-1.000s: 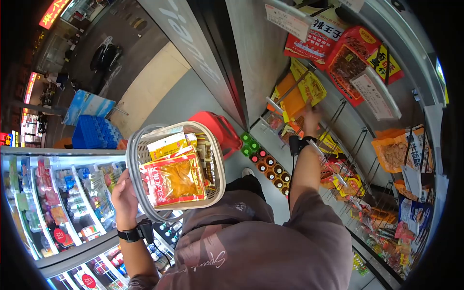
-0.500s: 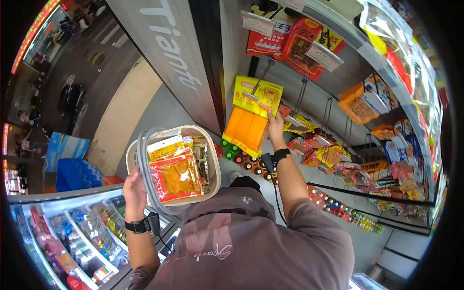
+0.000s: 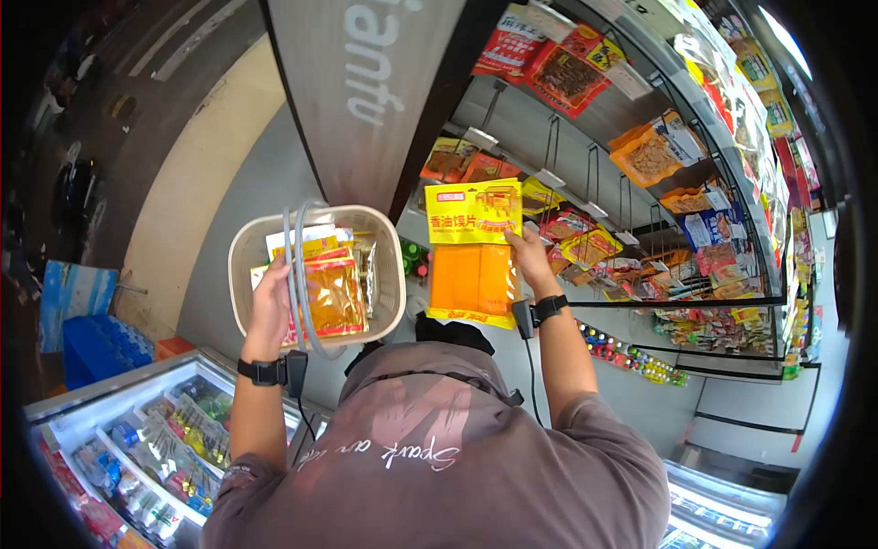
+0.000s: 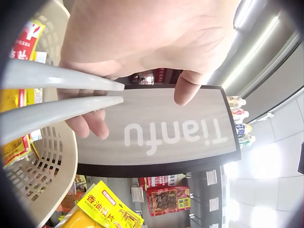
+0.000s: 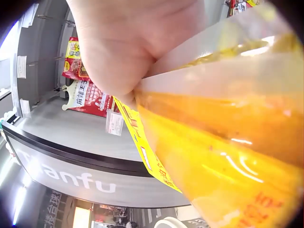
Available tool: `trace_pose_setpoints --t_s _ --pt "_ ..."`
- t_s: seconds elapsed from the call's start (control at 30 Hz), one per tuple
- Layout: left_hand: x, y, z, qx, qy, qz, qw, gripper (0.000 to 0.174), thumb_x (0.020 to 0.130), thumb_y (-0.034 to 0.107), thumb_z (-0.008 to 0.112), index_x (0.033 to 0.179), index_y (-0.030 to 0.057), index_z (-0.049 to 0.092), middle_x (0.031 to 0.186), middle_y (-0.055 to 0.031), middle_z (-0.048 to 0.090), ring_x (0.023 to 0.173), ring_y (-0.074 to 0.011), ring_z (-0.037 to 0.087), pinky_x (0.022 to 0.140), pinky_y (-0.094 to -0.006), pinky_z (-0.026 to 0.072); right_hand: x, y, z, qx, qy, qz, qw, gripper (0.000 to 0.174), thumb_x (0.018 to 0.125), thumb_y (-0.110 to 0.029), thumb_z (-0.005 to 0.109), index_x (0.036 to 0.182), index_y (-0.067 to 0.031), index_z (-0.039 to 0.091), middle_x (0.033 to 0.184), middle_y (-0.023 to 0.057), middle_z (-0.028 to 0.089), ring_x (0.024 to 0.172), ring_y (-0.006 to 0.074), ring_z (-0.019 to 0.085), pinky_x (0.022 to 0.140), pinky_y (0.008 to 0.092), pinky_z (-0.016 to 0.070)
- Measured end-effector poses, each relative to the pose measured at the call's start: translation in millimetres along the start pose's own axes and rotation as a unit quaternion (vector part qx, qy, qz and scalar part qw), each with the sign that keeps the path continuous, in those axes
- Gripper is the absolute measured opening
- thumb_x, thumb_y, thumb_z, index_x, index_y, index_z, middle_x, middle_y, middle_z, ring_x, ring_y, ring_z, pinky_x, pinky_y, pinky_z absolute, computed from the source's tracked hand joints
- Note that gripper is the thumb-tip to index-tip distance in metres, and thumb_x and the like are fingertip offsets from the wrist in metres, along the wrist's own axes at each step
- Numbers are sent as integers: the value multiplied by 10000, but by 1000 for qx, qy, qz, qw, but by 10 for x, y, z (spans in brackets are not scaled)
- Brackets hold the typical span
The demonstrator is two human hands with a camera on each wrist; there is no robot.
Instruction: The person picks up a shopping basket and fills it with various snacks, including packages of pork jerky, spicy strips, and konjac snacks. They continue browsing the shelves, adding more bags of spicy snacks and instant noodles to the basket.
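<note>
My left hand (image 3: 268, 306) carries a cream plastic basket (image 3: 397, 284) by its two grey handles (image 4: 52, 77). In the left wrist view its fingers wrap under both handles while the thumb stands apart. Red-and-gold snack packets (image 3: 337, 297) lie in the basket, with silvery ones at its right side. My right hand (image 3: 532, 261) pinches the right edge of a flat yellow-and-orange snack packet (image 3: 469, 274), its printed front facing up. This packet is held just right of the basket. In the right wrist view its clear wrapper bulges close to the camera beneath the thumb.
Racks of hanging snack bags (image 3: 585, 242) with price tags stand to the right. A grey panel (image 3: 366, 119) with white lettering rises ahead. A glass-topped chiller (image 3: 146, 439) of drinks is at the lower left. Bottles (image 3: 413, 256) stand on the floor ahead.
My right hand has taken the yellow-and-orange packet from the rack's hook and drawn it back beside the basket. The left hand still holds the basket. The view has turned to the right.
</note>
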State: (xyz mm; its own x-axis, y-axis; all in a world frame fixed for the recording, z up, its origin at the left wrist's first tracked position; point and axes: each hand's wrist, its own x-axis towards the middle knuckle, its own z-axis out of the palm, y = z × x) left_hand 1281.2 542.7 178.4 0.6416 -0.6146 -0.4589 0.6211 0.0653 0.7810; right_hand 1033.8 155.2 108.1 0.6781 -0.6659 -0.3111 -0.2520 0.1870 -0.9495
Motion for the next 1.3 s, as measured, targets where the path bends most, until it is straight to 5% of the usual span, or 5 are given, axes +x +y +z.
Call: trace_pose_setpoints --t_s 0.53,0.73,0.83,1.07,1.3 --pt "-95 -102 153 -50 -124 34 990 497 880 340 422 1263 25 445 1050 -121 596 884 -231 614 778 -367 504 -224 573 1887 47 -101 74 991 304 941 -239 584 1137 -7 587 960 75 668 800 147 615 713 297 498" --pt "-207 -105 240 -64 -133 52 988 555 872 370 430 1304 22 416 1095 -127 569 907 -234 599 801 -367 508 -308 -61 2061 -277 -257 149 914 333 910 -241 606 1049 60 580 926 212 667 813 313 670 705 399 522" --pt "-246 -141 283 -47 -138 46 988 568 867 374 431 1312 23 409 1101 -132 562 919 -235 594 810 -375 504 -226 67 2027 -448 -274 -50 849 294 881 -181 613 1018 78 589 904 271 643 831 394 640 737 417 509" --pt "-285 -113 305 -41 -128 49 990 582 862 364 429 1330 21 397 1121 -146 560 929 -252 596 830 -383 496 54 78 1895 -522 -326 -40 787 268 890 -233 601 873 32 635 646 122 652 668 273 660 670 387 496" --pt "-255 -239 338 -66 -148 45 986 630 842 367 457 1347 3 364 1131 -170 560 982 -285 597 846 -406 493 -227 225 2116 -509 -164 -90 840 575 852 -299 647 1273 36 443 1169 251 548 1037 357 593 873 408 482"
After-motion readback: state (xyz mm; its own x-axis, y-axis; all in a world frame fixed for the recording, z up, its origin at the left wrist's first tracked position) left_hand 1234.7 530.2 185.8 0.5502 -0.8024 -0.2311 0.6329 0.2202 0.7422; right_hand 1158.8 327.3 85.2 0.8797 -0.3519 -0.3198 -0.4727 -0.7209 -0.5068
